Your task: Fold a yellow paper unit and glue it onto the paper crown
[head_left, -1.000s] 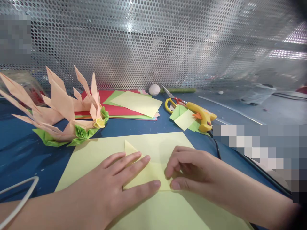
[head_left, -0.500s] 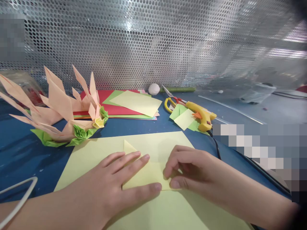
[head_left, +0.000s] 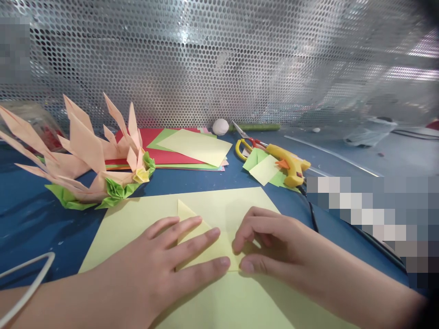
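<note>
A small pale yellow sheet of paper, folded to a triangle, lies on a larger pale yellow sheet. My left hand rests flat across the triangle with its fingers spread. At the triangle's right-hand corner, my right hand has its fingers curled and its thumb close to the index finger, gripping the paper there. The exact contact under the right fingertips is partly hidden. Part of the triangle is covered by my left fingers.
On the blue table, a peach and green origami piece stands left. Behind are stacked coloured papers, a white ball and scissors. A yellow glue gun lies by small paper squares; its cord runs right.
My left index finger has slid slightly, and more of the triangle's slanted edge shows. My right thumb has moved a little left. The right part of the paper now looks folded over.
</note>
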Tool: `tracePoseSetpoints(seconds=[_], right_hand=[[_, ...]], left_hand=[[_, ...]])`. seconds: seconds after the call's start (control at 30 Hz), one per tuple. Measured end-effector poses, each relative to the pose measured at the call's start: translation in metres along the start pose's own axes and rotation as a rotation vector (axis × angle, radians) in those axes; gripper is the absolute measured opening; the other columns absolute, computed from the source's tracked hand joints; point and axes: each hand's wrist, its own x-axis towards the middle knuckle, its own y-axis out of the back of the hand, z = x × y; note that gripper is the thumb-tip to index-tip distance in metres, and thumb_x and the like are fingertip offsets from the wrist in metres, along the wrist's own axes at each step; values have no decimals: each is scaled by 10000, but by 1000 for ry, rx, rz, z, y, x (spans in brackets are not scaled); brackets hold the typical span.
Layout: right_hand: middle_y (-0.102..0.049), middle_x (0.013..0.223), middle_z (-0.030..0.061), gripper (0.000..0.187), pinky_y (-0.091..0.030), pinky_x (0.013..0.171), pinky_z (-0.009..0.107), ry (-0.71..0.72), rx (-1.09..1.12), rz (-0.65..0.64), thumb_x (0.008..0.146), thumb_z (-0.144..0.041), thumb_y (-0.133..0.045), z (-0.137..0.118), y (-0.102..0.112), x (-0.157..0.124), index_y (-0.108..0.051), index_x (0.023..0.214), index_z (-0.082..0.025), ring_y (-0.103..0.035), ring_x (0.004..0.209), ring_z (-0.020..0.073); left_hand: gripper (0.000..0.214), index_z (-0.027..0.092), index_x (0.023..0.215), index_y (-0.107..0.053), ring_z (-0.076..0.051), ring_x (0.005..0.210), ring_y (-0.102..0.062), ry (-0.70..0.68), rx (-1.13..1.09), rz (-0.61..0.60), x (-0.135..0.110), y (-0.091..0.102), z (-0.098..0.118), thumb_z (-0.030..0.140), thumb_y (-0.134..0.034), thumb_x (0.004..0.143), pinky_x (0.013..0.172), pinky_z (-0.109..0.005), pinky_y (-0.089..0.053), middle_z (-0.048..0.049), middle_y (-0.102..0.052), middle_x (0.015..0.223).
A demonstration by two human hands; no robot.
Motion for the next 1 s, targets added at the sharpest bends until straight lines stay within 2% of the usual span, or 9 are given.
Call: tracePoseSetpoints(seconds=[0.13, 0.23, 0.37, 0.47, 0.6, 0.7, 0.8, 0.9, 1.0], right_hand=[[-572, 869, 18, 24, -403, 643, 300, 25, 7, 6, 819, -251, -663, 6, 0, -1, -654, 815, -229, -524, 715, 171], [-573, 828, 6, 26, -391, 610, 282, 33, 22, 20, 799, -253, -690, 9, 4, -3, -674, 794, -233, -508, 686, 158], [-603, 766, -4, 23, -414, 606, 264, 8, 18, 8, 778, -212, -689, 8, 11, -3, -673, 787, -226, -521, 671, 151], [-623, 761, -5, 35, -434, 625, 268, -12, -10, 3, 825, -245, -648, 4, 14, -3, -675, 809, -229, -545, 687, 158], [-578, 754, -17, 117, -407, 591, 255, -9, 13, -13, 839, -347, -685, 6, 13, -4, -683, 874, -236, -510, 675, 151], [-513, 704, -32, 93, -367, 561, 252, 8, 27, 14, 783, -286, -714, 10, 9, -3, -681, 847, -226, -461, 636, 141], [-529, 734, -22, 75, -370, 580, 261, 47, 8, 46, 778, -226, -702, 12, 6, -2, -706, 852, -235, -469, 649, 144], [-569, 832, -2, 146, -399, 599, 265, 67, -2, 36, 816, -204, -678, 12, 6, -1, -750, 920, -277, -489, 658, 141], [-550, 878, 5, 260, -445, 647, 268, 94, -22, -19, 879, -173, -612, 9, 6, -3, -774, 1002, -334, -540, 704, 146]], left_hand=[[936, 375, 1575, -129, -414, 1449, -315, -23, -17, 7, 1, -3, -2, 446, -674, 817, 1163, -607, -253, -44, -203, 1643], [915, 381, 1578, -79, -428, 1466, -263, -26, -4, 0, 0, -4, -2, 470, -629, 852, 1135, -645, -277, -40, -184, 1645], [780, 412, 1560, -180, -439, 1438, -328, 9, -2, -21, 0, 1, 2, 496, -581, 896, 1101, -674, -320, -25, -232, 1636], [788, 431, 1545, -229, -428, 1423, -364, 35, -19, -19, -1, 2, 5, 464, -630, 868, 1117, -642, -322, -14, -249, 1635], [779, 446, 1528, -258, -388, 1463, -303, 64, 13, 73, -1, -5, 6, 422, -632, 845, 1139, -608, -296, 15, -256, 1637], [774, 441, 1529, -244, -379, 1467, -298, 51, 42, 91, -2, -10, 1, 482, -600, 843, 1124, -604, -319, -11, -202, 1656], [802, 416, 1537, -231, -405, 1460, -299, -11, 32, 81, -3, -11, -4, 540, -599, 835, 1103, -634, -334, -66, -168, 1663], [691, 387, 1485, -349, -382, 1461, -310, 14, -10, 81, -5, -6, -2, 534, -605, 860, 1134, -630, -304, -69, -245, 1645], [380, 379, 1304, -549, -330, 1458, -340, 188, -91, 57, -3, 3, 7, 445, -561, 930, 1142, -612, -323, -3, -379, 1596]])
